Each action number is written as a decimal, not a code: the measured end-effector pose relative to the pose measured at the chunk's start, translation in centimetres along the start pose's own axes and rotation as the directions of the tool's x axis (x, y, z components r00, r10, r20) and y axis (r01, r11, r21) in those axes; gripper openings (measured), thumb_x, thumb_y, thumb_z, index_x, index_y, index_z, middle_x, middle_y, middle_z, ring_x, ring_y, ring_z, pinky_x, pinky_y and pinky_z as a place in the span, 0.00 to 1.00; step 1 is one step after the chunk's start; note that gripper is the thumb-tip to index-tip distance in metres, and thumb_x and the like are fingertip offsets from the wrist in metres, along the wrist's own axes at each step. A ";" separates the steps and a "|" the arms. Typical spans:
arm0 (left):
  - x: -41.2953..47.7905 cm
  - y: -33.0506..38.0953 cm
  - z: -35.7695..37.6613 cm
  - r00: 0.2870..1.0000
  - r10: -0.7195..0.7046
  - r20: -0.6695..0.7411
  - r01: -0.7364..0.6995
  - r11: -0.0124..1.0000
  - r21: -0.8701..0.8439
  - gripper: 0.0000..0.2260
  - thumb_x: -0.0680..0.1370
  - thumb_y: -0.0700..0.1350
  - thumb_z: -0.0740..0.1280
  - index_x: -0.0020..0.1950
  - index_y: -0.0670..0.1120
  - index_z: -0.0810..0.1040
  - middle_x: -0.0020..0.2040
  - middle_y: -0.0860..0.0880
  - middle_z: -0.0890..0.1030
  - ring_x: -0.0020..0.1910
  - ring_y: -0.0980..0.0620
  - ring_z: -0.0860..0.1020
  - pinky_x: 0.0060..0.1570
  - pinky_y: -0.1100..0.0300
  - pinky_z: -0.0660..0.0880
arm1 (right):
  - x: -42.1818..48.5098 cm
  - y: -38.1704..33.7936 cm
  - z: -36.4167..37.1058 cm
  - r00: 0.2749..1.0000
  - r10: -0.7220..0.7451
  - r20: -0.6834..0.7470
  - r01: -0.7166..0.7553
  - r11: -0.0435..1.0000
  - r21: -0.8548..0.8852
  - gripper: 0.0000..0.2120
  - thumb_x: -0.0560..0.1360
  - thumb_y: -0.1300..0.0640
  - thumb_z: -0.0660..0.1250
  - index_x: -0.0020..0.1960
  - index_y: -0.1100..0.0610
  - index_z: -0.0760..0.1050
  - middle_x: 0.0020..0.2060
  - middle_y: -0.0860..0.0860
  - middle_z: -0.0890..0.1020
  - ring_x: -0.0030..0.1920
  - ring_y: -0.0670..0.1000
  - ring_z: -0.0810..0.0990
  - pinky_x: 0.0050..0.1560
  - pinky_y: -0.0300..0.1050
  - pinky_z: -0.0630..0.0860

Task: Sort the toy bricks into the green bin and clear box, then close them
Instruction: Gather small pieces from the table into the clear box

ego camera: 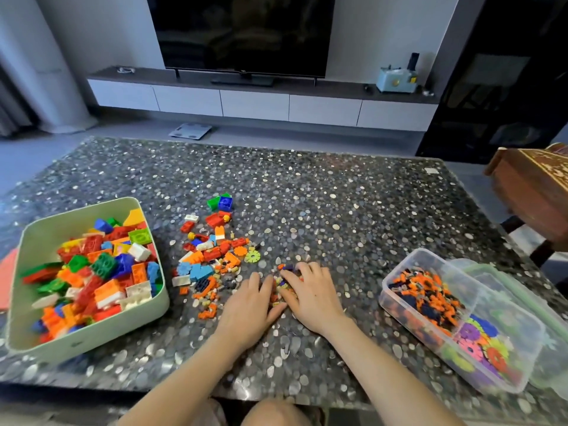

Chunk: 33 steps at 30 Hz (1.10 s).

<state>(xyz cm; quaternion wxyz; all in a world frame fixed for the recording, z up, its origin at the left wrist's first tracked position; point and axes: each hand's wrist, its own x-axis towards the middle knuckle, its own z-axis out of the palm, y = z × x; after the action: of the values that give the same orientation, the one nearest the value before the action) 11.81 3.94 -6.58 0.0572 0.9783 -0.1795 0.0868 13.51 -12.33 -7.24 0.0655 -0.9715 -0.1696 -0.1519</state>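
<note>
A green bin at the left holds several large coloured bricks. At the right a clear box holds small orange and dark pieces in one section and flower-shaped discs in the other. A loose pile of bricks lies on the table between them. My left hand and my right hand lie side by side, palms down, cupped around a small heap of tiny pieces. The fingers curl over the heap; what is under them is hidden.
The speckled dark table stretches far back. A clear lid with a green rim lies beside the clear box at the right. A carved wooden box sits at the far right edge. A red flat thing lies left of the bin.
</note>
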 end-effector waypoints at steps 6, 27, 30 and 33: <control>1.2 0.4 -0.1 0.997 0.029 0.079 -0.032 0.999 0.044 0.19 0.80 0.59 0.54 0.60 0.46 0.70 0.55 0.46 0.74 0.49 0.48 0.77 0.38 0.58 0.71 | -0.1 -0.4 -0.1 0.999 0.007 -0.042 -0.010 0.998 -0.058 0.09 0.74 0.48 0.60 0.44 0.52 0.75 0.37 0.51 0.75 0.32 0.52 0.76 0.24 0.44 0.68; 3.6 1.1 -0.7 0.935 -0.261 0.241 0.290 0.952 -0.095 0.09 0.82 0.39 0.55 0.61 0.41 0.68 0.51 0.45 0.79 0.46 0.47 0.80 0.43 0.56 0.78 | -0.2 7.9 -11.0 0.431 0.857 0.282 -0.357 -0.125 0.926 0.14 0.81 0.54 0.55 0.39 0.56 0.69 0.28 0.51 0.68 0.25 0.48 0.61 0.23 0.40 0.57; 4.6 1.6 -0.8 0.908 -0.347 0.235 0.400 0.886 -0.235 0.06 0.81 0.40 0.57 0.56 0.40 0.71 0.45 0.46 0.79 0.45 0.48 0.79 0.46 0.54 0.78 | -2.4 11.3 -10.8 0.439 0.892 0.105 -0.511 0.152 0.846 0.14 0.80 0.54 0.55 0.37 0.53 0.71 0.32 0.50 0.73 0.31 0.50 0.68 0.33 0.43 0.64; 6.1 3.9 -2.0 0.891 -0.367 0.266 0.452 0.761 -0.465 0.08 0.81 0.39 0.54 0.49 0.38 0.72 0.42 0.45 0.76 0.44 0.46 0.76 0.41 0.55 0.74 | -3.8 13.0 -10.4 0.503 0.857 0.116 -0.591 0.243 0.769 0.13 0.79 0.54 0.59 0.38 0.57 0.73 0.35 0.51 0.75 0.36 0.51 0.72 0.39 0.46 0.68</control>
<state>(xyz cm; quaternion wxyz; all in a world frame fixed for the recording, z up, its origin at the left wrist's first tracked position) 15.68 -1.50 -3.19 0.3199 0.9455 0.0188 -0.0571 11.75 -27.51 0.43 0.5362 -0.7767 0.2764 -0.1809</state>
